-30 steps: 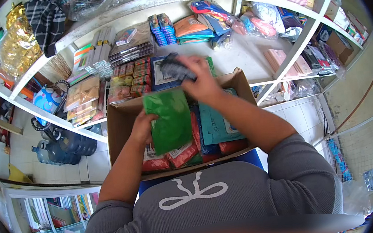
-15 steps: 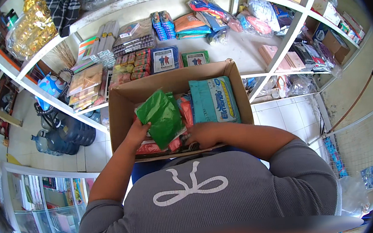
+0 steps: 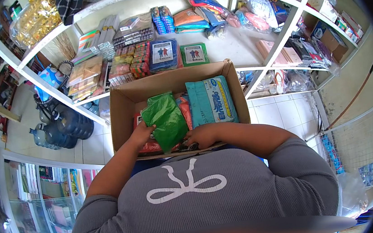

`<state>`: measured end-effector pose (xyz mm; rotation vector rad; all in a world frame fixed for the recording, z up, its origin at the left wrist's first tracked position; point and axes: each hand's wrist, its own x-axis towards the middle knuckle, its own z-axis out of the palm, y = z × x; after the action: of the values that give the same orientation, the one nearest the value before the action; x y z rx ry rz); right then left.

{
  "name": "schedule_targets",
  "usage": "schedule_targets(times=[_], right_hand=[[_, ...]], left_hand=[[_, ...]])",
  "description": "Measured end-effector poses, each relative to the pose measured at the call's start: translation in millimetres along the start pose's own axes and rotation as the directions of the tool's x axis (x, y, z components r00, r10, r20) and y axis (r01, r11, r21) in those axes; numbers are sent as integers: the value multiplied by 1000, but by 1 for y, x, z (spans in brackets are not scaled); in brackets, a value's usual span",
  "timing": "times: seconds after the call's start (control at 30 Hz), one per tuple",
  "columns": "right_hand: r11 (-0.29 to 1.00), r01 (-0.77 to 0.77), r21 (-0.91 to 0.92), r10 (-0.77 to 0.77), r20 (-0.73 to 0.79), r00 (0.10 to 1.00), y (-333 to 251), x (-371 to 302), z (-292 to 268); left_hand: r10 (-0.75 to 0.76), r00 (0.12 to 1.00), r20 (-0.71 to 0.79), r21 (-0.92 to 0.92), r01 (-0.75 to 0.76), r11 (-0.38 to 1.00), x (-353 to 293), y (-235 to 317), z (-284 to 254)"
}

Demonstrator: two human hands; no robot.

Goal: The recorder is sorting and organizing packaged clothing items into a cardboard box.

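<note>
A cardboard box [image 3: 146, 84] stands open in front of me, with both hands inside it. My left hand [image 3: 143, 135] is closed on the left edge of a green plastic-wrapped packet [image 3: 165, 118], which is tilted over the other contents. At the box's near side my right hand [image 3: 203, 135] reaches down, fingers curled by a dark, shiny bit of wrapping; what they grip is unclear. Red plastic-wrapped packets [image 3: 151, 146] lie under the green one. To the right rests a large turquoise packet [image 3: 204, 102] with a printed panel.
Beyond the box runs a white shelf [image 3: 234, 48] bearing a blue packet [image 3: 164, 57], a labelled green packet [image 3: 194, 54] and stacked small boxes [image 3: 163, 21]. Large water bottles [image 3: 73, 124] stand on the floor at left. A glass display case [image 3: 46, 208] is at lower left.
The green packet has moved slightly right and down and spread flatter, still in my left hand. My right hand stays low at the box's near side. The whole view has shifted slightly.
</note>
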<state>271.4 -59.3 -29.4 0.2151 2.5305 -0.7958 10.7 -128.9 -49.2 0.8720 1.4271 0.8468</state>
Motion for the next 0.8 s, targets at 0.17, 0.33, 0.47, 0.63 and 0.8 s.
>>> schedule_targets(times=[0.17, 0.33, 0.47, 0.63, 0.8], right_hand=[[999, -9, 40, 7, 45, 999, 4, 5, 7], [992, 92, 89, -87, -57, 995, 20, 9, 29], [980, 83, 183, -62, -121, 991, 27, 16, 42], [971, 45, 233, -19, -112, 994, 45, 23, 68], [982, 12, 188, -3, -53, 999, 39, 24, 72]], left_hand=[[8, 999, 39, 24, -9, 1000, 8, -18, -10], [-108, 993, 48, -21, 110, 994, 0, 0, -6], [-127, 990, 63, -29, 129, 991, 6, -21, -12], [-33, 997, 64, 13, 32, 999, 25, -83, -30], [-366, 930, 27, -307, 356, 883, 11, -70, -30]])
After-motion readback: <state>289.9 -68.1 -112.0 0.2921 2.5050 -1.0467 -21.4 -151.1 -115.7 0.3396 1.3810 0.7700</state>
